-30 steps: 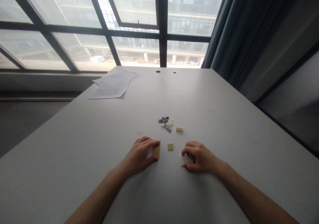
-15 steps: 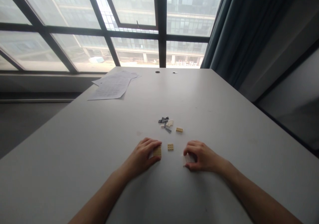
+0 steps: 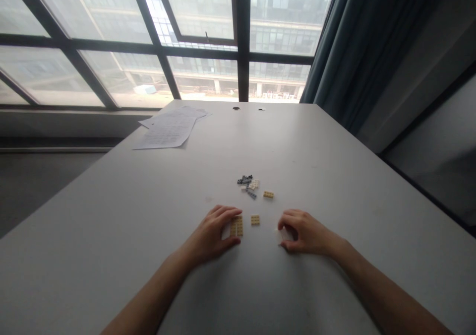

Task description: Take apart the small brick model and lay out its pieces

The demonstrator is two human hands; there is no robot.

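Note:
My left hand (image 3: 219, 231) rests on the table with thumb and fingers apart around two tan bricks (image 3: 236, 226) that lie side by side. My right hand (image 3: 301, 232) is curved around a thin white piece (image 3: 281, 236), its fingertips at the piece's ends. Between my hands lies a small tan brick (image 3: 255, 220). Another tan brick (image 3: 268, 194) is farther back, slightly to the right. Behind the small brick is a loose pile with white bricks (image 3: 254, 184), dark grey pieces (image 3: 244, 179) and a grey piece (image 3: 252, 195).
The white table (image 3: 208, 166) reaches back to the windows. Printed papers (image 3: 169, 129) lie at its far left. Two round holes are near the back edge, one of them a dark hole (image 3: 236, 108). A dark blue curtain (image 3: 345, 52) hangs at the right.
My left fingers have spread away from the two tan bricks, which show more fully. My right hand has shifted slightly right with the white piece.

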